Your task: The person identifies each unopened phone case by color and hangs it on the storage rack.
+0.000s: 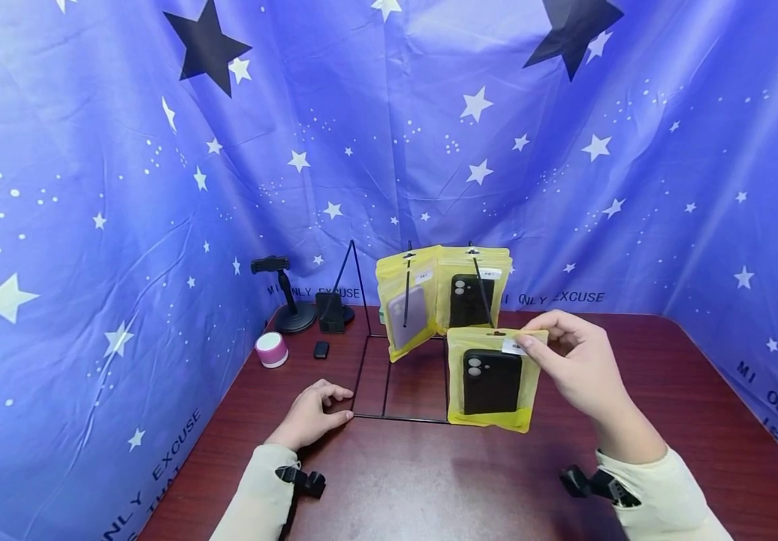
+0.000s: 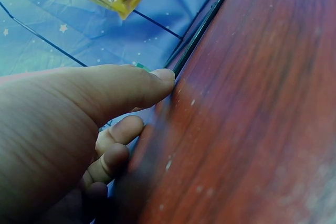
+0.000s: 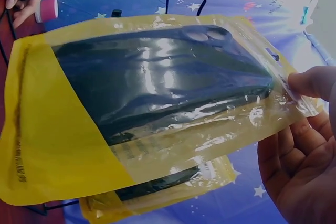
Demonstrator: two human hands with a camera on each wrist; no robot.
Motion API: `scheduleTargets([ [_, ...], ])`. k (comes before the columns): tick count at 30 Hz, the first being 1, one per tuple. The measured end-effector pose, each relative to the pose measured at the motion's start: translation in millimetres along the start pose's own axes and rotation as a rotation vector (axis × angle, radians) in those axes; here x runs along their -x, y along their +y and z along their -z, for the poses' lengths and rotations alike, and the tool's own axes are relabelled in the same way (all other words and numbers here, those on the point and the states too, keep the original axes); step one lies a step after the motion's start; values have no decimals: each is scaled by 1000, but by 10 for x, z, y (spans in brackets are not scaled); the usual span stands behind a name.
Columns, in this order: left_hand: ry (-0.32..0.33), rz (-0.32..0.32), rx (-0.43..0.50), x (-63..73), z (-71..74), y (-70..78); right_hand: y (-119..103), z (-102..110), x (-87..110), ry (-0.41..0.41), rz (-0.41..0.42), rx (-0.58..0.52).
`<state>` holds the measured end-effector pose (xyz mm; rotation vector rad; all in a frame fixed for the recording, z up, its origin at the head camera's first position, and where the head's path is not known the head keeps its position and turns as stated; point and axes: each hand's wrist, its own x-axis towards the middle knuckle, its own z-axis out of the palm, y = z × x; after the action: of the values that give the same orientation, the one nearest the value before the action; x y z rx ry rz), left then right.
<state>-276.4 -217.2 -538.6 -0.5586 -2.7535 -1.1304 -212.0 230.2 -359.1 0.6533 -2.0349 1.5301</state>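
My right hand (image 1: 581, 361) pinches the top corner of a yellow-edged zip pouch (image 3: 173, 87) between thumb and fingers. Through its clear front shows a black phone case (image 1: 492, 382) with camera holes. The pouch hangs upright before a black wire display rack (image 1: 402, 419), its hang hole near the tip of a rack prong. On the rack's prongs hang more pouches, a lilac phone case (image 1: 408, 317) showing at left and a black one (image 1: 471, 299) at right. At the rack's front left base corner, my left hand (image 1: 311, 413) holds the wire, its thumb (image 2: 157, 80) against the rod.
Left of the rack stand a black phone stand (image 1: 287, 300), a dark upright block (image 1: 330, 312), a pink-and-white round tub (image 1: 271, 350) and a small black object (image 1: 321, 350). Blue star-printed cloth (image 1: 389, 150) surrounds the dark red wooden table (image 1: 389, 481).
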Motion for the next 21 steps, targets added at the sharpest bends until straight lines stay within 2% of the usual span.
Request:
scheduleTargets([
  [6,10,-9,-2,-3,-9,-11,30,-43,-20,24,-23,13],
  [15,-5,20,-6,-2,-16,-29,111,-93,-43,88,-74,7],
  [21,0,14,-2,7,-16,-26,165,-102,-90,98,-100,0],
])
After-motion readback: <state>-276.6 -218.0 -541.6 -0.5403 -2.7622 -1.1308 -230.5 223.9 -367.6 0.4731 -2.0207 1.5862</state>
